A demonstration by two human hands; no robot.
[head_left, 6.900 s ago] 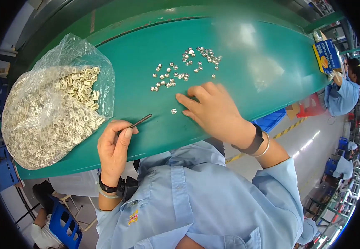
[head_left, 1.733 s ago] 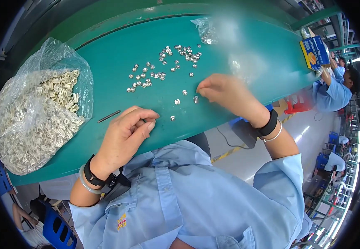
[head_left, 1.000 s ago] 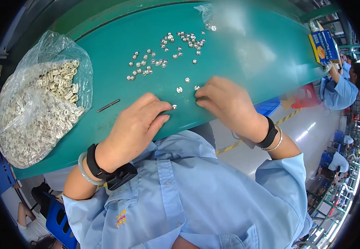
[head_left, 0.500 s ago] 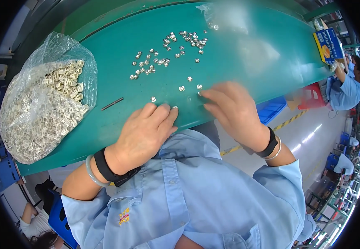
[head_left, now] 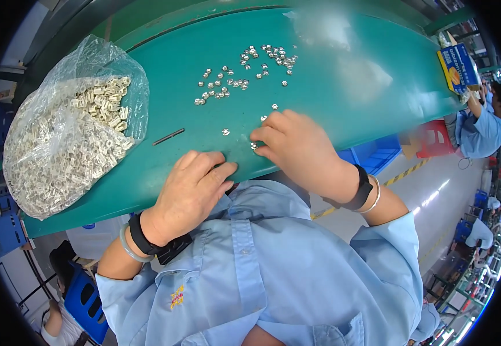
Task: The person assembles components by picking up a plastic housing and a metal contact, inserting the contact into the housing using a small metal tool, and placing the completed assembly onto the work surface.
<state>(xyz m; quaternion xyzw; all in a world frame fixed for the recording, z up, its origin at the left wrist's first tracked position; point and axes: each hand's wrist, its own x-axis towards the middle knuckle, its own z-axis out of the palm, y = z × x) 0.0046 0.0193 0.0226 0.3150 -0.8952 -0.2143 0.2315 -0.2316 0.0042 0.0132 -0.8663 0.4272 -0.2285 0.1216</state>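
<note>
On the green table (head_left: 169,63), my right hand (head_left: 299,147) pinches a small round silver metal part (head_left: 254,146) between thumb and index finger. Just left of it, at the table's near edge, is my left hand (head_left: 190,187). Its fingers are curled in, and whatever they may hold is hidden. A single loose metal part (head_left: 225,132) lies beyond my left fingertips. Two more sit close to my right hand, one of them a metal part (head_left: 275,106) past the knuckles. Farther back, a scattered group of the same silver parts (head_left: 241,83) spreads over the tabletop.
A clear plastic bag (head_left: 60,167) full of small cream-coloured pieces stands open at the left. Beside it lies a thin dark rod (head_left: 168,136). A blue and yellow box (head_left: 457,66) is at the far right, near a co-worker in blue (head_left: 481,130). Blue bins (head_left: 377,154) stand beyond the table edge.
My right hand has moved left and toward me, and a metal part now shows in its fingertips. My left hand has drawn slightly back to the left. The whole view has shifted a little.
</note>
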